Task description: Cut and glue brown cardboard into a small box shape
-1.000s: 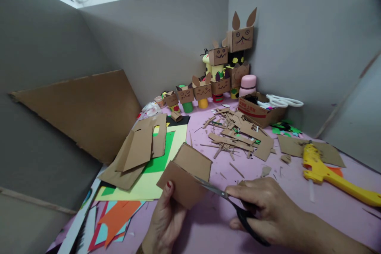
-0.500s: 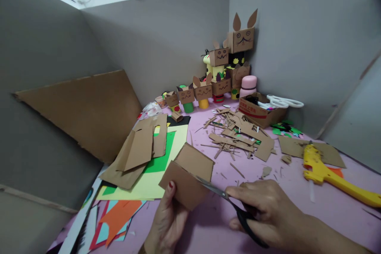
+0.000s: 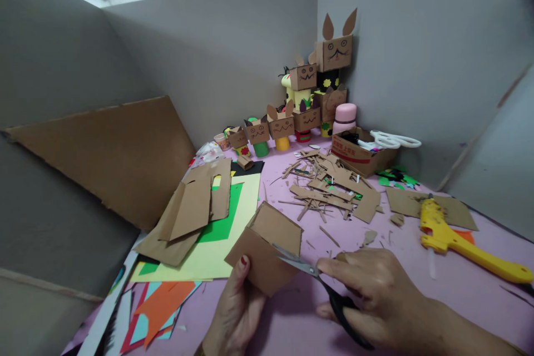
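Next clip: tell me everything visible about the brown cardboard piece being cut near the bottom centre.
The cardboard piece is plain brown board, creased into two flat panels: one faces the camera, the other angles away behind it. It appears to be lifted off the pink table and tilted. The left hand pinches its lower left edge, with a red-nailed thumb on the front. The metal blades of the black-handled scissors, worked by the right hand, meet its right edge.

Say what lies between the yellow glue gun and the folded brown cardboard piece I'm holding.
In the head view, small brown cardboard scraps on the pink tabletop; the right hand with black-handled scissors sits just nearer.
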`<state>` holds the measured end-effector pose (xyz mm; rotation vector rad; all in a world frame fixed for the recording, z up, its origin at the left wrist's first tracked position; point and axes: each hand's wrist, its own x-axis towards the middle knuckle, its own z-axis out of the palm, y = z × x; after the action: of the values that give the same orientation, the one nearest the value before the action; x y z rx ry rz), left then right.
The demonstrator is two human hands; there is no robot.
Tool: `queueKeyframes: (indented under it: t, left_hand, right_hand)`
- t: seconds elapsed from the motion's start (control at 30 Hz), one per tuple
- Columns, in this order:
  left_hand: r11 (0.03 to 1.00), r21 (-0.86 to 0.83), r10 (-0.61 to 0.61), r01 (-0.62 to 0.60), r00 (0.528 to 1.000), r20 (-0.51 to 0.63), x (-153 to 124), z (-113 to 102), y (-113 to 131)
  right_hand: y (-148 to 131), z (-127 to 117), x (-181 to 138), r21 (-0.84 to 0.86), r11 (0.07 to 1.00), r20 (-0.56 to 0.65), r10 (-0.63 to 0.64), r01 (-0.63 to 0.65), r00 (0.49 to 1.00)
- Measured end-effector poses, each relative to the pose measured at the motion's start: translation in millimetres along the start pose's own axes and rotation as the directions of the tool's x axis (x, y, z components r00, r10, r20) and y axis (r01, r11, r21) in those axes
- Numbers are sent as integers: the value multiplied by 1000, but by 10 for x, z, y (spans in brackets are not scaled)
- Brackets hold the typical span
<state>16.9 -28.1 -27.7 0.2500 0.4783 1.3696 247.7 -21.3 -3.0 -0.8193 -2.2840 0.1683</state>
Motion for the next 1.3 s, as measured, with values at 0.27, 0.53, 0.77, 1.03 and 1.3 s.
queueKeyframes:
  t: [0.27,0.53,0.77,1.03,1.3]
  left_hand:
    - [1000,-3,-29,29,999,24,0,46,-20]
    - [1000,2,-11,11,1000,9,-19,34,-7]
    - [1000,7,-21,21,999,40,0,-12,9]
    - [998,65,12,-13,1000,14,-15,42,-23]
    - [996,85,-13,12,1000,9,-13,57,-73]
  right_hand:
    - [-6,28,-11,2,998,-59,-60,61,996]
    - [-12,63,-11,17,997,-88,-74,76,993]
    - [4,30,22,66,998,11,8,-9,1000]
    - [-18,-13,54,149,984,108,81,-97,991]
    - [-35,-6,50,84,991,67,103,-109,992]
